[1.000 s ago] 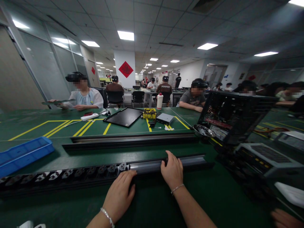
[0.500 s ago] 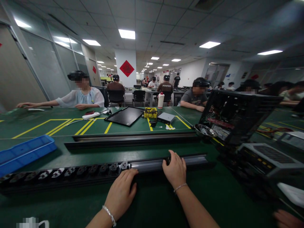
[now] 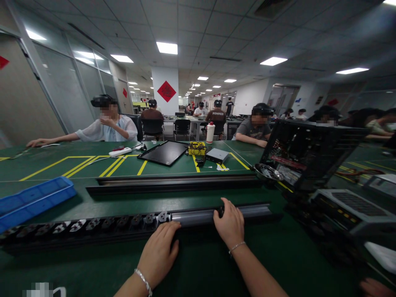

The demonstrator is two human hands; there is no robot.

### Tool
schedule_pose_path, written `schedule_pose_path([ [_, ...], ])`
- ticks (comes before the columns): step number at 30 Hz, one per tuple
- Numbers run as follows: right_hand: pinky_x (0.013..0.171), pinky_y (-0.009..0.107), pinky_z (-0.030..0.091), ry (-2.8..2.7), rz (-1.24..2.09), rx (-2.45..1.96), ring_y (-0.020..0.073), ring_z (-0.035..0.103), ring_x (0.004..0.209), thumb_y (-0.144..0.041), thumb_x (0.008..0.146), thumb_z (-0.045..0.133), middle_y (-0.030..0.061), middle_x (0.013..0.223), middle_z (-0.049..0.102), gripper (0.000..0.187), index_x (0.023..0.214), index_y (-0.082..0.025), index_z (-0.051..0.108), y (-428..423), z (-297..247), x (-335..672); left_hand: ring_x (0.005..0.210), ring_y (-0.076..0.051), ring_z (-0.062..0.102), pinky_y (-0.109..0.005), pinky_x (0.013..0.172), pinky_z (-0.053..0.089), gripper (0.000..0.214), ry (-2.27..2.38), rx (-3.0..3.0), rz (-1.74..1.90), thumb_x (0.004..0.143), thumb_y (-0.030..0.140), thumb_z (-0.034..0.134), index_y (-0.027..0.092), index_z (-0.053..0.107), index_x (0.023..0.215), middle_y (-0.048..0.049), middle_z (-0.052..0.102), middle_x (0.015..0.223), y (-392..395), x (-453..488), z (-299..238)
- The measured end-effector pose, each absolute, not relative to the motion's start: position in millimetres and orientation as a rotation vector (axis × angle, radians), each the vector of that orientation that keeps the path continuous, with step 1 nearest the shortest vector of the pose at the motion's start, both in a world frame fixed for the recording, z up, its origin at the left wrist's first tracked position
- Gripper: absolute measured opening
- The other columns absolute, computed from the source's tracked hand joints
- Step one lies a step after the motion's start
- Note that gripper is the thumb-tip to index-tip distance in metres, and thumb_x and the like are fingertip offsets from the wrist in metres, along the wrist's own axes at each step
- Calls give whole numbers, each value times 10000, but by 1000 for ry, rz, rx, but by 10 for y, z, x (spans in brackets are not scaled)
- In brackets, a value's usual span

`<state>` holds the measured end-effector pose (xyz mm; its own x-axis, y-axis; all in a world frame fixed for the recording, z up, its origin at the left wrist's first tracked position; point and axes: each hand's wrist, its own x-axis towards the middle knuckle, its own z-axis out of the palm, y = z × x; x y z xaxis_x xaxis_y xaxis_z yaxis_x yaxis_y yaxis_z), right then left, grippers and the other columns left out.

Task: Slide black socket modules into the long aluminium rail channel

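From the head view, the action sits squarely in the near middle, where a long black rail [image 3: 194, 218] stretches left to right across the green counter [image 3: 198, 264]. A row of socket pieces [image 3: 108, 223] fills its left part, while the right part of the channel shows bare metal. In comes the left hand [image 3: 159, 249], fingers laid over the rail's near edge just beside the rightmost socket piece; the thumb side is poorly shown, so I can't tell whether they grip or merely rest. Over to the right hand [image 3: 230, 222], poised at the bare stretch, thumb and fingers pinching a small dark piece [image 3: 220, 212]. Beyond, on the far side of that rail, lie more black rails [image 3: 175, 184], roughly parallel to it. A blue tray [image 3: 38, 205] angles in from the left; a metal bowl [image 3: 268, 172] sits to the right, just beside an opened computer case [image 3: 318, 152]. Farther off, a flat black panel [image 3: 163, 152] lies left of a yellow container [image 3: 198, 148] tangled with cables, and a grey box [image 3: 217, 155] is just to its right. On the far left, a seated co-worker [image 3: 116, 128] has one arm stretched along the counter and one hand raised to the face.
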<state>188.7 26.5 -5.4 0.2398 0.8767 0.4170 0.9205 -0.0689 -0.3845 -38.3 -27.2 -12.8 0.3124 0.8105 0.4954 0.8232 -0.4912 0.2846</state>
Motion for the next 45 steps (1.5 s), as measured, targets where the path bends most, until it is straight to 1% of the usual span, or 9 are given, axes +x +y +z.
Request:
schedule_pose_path([
  [8, 1015, 353, 224, -1646, -100, -1932, 200, 479, 1130, -265, 772, 447, 88, 1184, 574, 454, 1214, -160, 459, 278, -79, 1919, 1033, -202, 565, -387, 908, 475, 384, -1592, -2532, -934, 748, 103, 471, 215, 507, 1113, -46, 620, 1088, -271, -374, -121],
  [25, 1011, 350, 223, -1649, -71, -1929, 196, 462, 1150, -246, 782, 439, 77, 1212, 558, 441, 1214, -161, 459, 259, -39, 1910, 1060, -202, 546, -391, 925, 465, 385, -1600, -2545, -888, 769, 110, 464, 219, 482, 1139, -44, 603, 1111, -280, -383, -132],
  [34, 1005, 340, 235, -1635, -93, -1892, 195, 474, 1133, -233, 777, 448, 86, 1205, 562, 433, 1201, -147, 472, 272, -72, 1916, 1042, -200, 557, -385, 918, 472, 378, -1566, -2528, -905, 757, 106, 468, 215, 498, 1117, -40, 617, 1087, -271, -382, -137],
  [45, 1004, 345, 237, -1626, -84, -1887, 196, 477, 1134, -224, 767, 455, 91, 1200, 564, 433, 1194, -157, 478, 270, -66, 1914, 1043, -201, 555, -386, 908, 478, 368, -1578, -2530, -890, 768, 121, 464, 217, 502, 1121, -43, 615, 1091, -266, -393, -155],
])
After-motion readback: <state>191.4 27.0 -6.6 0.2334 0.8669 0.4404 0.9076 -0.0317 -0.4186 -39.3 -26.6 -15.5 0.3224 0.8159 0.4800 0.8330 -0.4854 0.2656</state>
